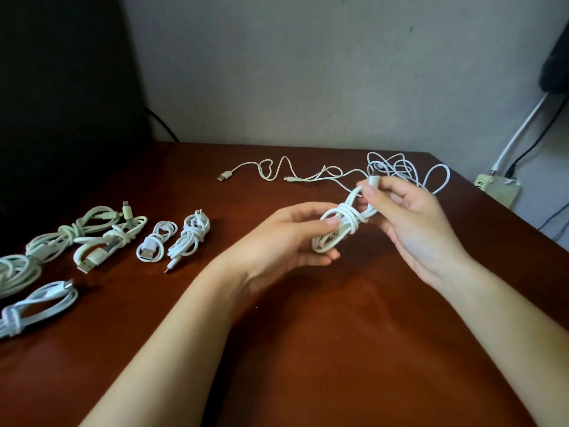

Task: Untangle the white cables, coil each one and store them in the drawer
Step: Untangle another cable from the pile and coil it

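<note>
A white cable bundle (341,226), wound into loops with wraps round its middle, hangs above the brown table (308,349). My left hand (289,238) grips its lower loops, thumb on top. My right hand (409,217) pinches the cable's plug end at the top of the bundle. Several coiled white cables (101,238) lie in rows at the table's left. A loose white cable (277,171) snakes across the far side, and a tangled white cable heap (403,171) lies behind my right hand. No drawer is in view.
A dark monitor-like panel (61,103) stands at the back left. Beyond the table's right edge, a pale power strip (497,189) lies with black and white wall cords (523,131) running up from it. A grey wall runs behind the table.
</note>
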The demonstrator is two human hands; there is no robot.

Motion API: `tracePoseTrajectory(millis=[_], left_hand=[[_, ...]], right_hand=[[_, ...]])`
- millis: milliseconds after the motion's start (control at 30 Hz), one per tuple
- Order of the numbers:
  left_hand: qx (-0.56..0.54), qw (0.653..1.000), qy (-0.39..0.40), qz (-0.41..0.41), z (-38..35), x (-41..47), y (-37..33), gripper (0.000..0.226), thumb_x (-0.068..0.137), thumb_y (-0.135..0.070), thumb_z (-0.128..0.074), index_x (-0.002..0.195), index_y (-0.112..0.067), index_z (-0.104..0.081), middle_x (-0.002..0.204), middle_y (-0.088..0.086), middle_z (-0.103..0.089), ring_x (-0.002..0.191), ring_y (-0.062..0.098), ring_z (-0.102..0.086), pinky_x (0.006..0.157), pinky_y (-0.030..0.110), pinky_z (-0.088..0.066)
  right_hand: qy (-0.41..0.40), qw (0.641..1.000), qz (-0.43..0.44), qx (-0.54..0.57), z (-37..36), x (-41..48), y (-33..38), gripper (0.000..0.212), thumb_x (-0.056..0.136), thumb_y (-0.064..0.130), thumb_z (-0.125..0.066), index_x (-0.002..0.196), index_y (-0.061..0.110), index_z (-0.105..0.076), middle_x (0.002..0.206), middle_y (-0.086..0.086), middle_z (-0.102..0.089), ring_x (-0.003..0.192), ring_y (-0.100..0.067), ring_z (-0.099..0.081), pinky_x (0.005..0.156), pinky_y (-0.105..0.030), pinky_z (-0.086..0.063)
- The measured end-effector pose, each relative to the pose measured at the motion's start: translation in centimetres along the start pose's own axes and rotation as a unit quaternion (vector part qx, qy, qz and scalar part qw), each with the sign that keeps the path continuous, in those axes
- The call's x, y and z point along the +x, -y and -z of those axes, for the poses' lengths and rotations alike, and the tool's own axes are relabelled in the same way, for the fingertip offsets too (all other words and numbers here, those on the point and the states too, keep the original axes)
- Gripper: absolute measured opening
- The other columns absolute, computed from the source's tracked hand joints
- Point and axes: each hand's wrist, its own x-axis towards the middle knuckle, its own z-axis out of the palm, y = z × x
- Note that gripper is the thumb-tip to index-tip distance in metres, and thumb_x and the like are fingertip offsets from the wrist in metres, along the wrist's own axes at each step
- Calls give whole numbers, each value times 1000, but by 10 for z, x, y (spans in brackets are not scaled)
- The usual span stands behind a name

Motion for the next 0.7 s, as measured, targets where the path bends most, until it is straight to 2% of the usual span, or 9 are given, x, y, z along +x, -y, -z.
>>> tracePoseTrajectory(millis=[133, 300, 400, 467, 533, 600, 700], left_hand=[[33, 999, 5, 11, 2, -1, 3, 30, 87, 0, -61, 114, -13, -65, 96, 3, -65, 82, 14, -63, 82, 26, -55], [67, 997, -17, 13, 0, 0, 9, 33, 81, 5, -69, 106, -17, -67, 88, -2, -67, 83, 9, -62, 86, 27, -54], [125, 990, -56, -17, 0, 3, 13, 41, 76, 5, -73, 107, -21, -64, 88, -5, -67, 82, 6, -63, 84, 20, -52], [188, 978, -79, -38, 2, 7, 17, 44, 75, 1, -76, 111, -19, -62, 87, -7, -64, 80, 6, -62, 83, 20, -51], [243, 963, -103, -50, 4, 10, 21, 44, 75, -6, -79, 114, -18, -62, 89, -6, -66, 81, 8, -64, 87, 25, -51], [324, 935, -132, -57, 5, 13, 25, 43, 76, -15, -79, 116, -21, -63, 97, -5, -68, 88, 10, -66, 91, 29, -52], [392, 901, -171, -73, 3, 13, 26, 44, 78, -22, -78, 118, -23, -59, 101, -9, -66, 90, 5, -63, 86, 19, -50]], right_hand=[[3, 1000, 4, -18, 2, 1, -2, 20, 84, 3, -67, 95, 20, -67, 87, 6, -69, 89, -9, -64, 87, -30, -51], [7, 999, -1, -47, 0, 0, -5, 21, 86, -1, -64, 91, 18, -67, 86, 3, -69, 77, -6, -65, 72, -21, -54], [-9, 998, -18, -54, 3, 2, -8, 17, 86, 2, -66, 93, 17, -66, 86, -1, -67, 70, -5, -64, 67, -20, -55], [-16, 998, -38, -50, 5, 4, -13, 15, 87, 4, -66, 94, 17, -65, 85, -2, -66, 69, -4, -64, 67, -20, -54], [-18, 997, -59, -48, 7, 6, -18, 14, 88, 5, -64, 96, 16, -64, 83, -2, -64, 67, -3, -64, 66, -19, -54], [-17, 996, -68, -62, 6, 7, -24, 15, 90, 4, -62, 102, 12, -63, 83, -3, -63, 67, -3, -64, 64, -17, -53], [-22, 994, -61, -91, 4, 8, -32, 19, 90, 0, -60, 108, 7, -61, 83, -6, -64, 70, -7, -65, 62, -17, -53]])
